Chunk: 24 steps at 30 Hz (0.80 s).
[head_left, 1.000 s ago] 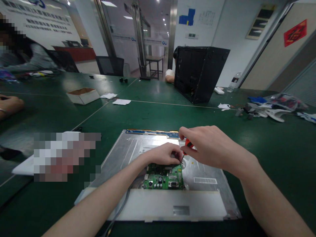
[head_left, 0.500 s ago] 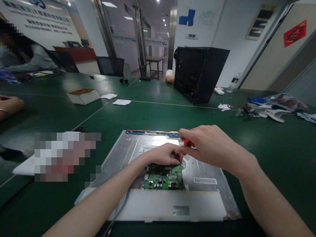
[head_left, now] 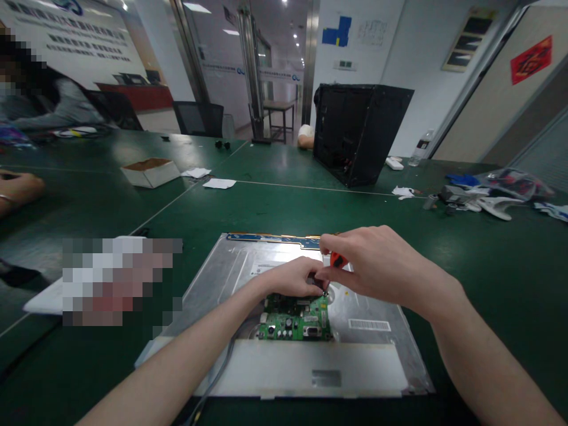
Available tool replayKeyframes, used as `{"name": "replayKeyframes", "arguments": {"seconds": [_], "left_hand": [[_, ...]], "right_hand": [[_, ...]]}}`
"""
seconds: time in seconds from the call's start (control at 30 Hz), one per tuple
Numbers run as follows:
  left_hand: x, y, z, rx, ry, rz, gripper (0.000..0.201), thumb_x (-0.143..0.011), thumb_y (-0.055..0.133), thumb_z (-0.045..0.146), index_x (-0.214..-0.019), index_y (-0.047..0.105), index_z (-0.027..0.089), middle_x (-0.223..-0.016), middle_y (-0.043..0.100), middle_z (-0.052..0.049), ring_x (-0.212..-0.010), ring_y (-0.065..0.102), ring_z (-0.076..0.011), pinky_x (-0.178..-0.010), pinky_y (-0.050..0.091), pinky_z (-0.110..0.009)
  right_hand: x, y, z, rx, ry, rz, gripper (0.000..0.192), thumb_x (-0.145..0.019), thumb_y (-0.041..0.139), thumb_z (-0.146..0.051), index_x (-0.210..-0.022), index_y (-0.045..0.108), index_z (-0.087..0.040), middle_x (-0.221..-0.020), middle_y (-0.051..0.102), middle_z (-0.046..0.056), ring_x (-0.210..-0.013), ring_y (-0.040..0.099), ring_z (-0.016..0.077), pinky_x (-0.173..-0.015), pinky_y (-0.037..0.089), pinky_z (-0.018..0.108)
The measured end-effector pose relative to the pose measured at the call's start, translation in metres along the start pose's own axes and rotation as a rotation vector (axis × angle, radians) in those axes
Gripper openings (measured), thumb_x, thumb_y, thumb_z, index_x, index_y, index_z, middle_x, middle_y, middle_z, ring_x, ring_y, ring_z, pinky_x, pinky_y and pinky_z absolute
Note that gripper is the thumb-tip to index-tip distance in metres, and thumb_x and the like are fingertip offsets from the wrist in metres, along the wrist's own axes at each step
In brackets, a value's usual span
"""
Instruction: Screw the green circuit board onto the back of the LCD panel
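Note:
A display panel [head_left: 373, 361] lies back side up on the green table, with a green circuit board [head_left: 295, 322] on its middle. My right hand [head_left: 373, 257] is closed round the orange handle of a screwdriver [head_left: 338, 260], above the board's upper right corner. The shaft is mostly hidden by my fingers. My left hand [head_left: 293, 277] rests over the board's upper edge, its fingers curled together close to a screw [head_left: 325, 293] at that corner. What those fingers pinch is hidden. Along the panel's far edge runs a blue circuit strip [head_left: 275, 238].
A black computer case [head_left: 364, 133] stands at the back. To the left are an open white box [head_left: 151, 173] and papers [head_left: 219, 184]. Gloves and plastic bags [head_left: 510, 183] lie at the right. A grey cable [head_left: 217, 373] crosses the panel. Another person's hand [head_left: 20, 189] rests at far left.
My right hand has turned slightly with the screwdriver, its fingertips shifting a little left. The left hand stays in place.

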<state>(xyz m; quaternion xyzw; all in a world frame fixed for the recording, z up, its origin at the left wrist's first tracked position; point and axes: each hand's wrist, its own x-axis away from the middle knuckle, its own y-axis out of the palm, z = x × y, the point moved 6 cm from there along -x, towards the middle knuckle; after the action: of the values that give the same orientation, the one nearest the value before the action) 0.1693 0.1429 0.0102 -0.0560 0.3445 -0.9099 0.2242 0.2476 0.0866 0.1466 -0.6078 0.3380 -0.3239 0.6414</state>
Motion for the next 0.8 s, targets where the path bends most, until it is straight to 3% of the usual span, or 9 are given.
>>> {"name": "replayKeyframes", "arguments": {"seconds": [0.3,0.5,0.63,0.8], "left_hand": [[-0.0008,-0.0016,0.0026,0.035,0.006,0.017,0.014,-0.066,0.064,0.003,-0.073,0.064,0.015,-0.076,0.067,0.001,-0.074,0.062,-0.0168,-0.069,0.046,-0.024],[-0.0002,-0.0014,0.0051,0.025,0.003,-0.008,0.016,-0.068,0.063,0.001,-0.076,0.065,0.015,-0.08,0.068,-0.001,-0.077,0.062,-0.0169,-0.071,0.046,-0.025],[0.0005,-0.0002,0.0049,0.026,-0.002,-0.023,0.019,-0.069,0.062,0.002,-0.081,0.066,0.015,-0.084,0.069,-0.001,-0.079,0.062,-0.0167,-0.072,0.046,-0.024],[0.0005,-0.0012,0.003,0.01,-0.03,0.018,0.013,-0.068,0.064,0.005,-0.076,0.065,0.015,-0.079,0.067,-0.001,-0.076,0.061,-0.0169,-0.07,0.046,-0.025]], "right_hand": [[-0.0003,-0.001,-0.0023,-0.012,0.006,0.015,0.005,-0.087,0.052,-0.024,-0.091,0.053,-0.022,-0.08,0.068,0.0,-0.067,0.061,0.0161,-0.053,0.025,0.026],[-0.001,-0.0012,0.0009,0.013,0.032,0.022,0.015,-0.09,0.052,-0.038,-0.093,0.057,-0.024,-0.075,0.067,0.0,-0.067,0.061,0.0172,-0.052,0.023,0.026],[-0.0019,0.0006,0.003,0.053,0.024,0.028,0.015,-0.091,0.05,-0.035,-0.084,0.057,-0.024,-0.07,0.065,0.0,-0.061,0.058,0.0159,-0.05,0.02,0.026],[0.0006,0.001,0.0011,0.01,0.0,0.042,0.01,-0.087,0.052,-0.026,-0.096,0.051,-0.023,-0.077,0.066,-0.001,-0.063,0.059,0.0159,-0.05,0.021,0.026]]}}
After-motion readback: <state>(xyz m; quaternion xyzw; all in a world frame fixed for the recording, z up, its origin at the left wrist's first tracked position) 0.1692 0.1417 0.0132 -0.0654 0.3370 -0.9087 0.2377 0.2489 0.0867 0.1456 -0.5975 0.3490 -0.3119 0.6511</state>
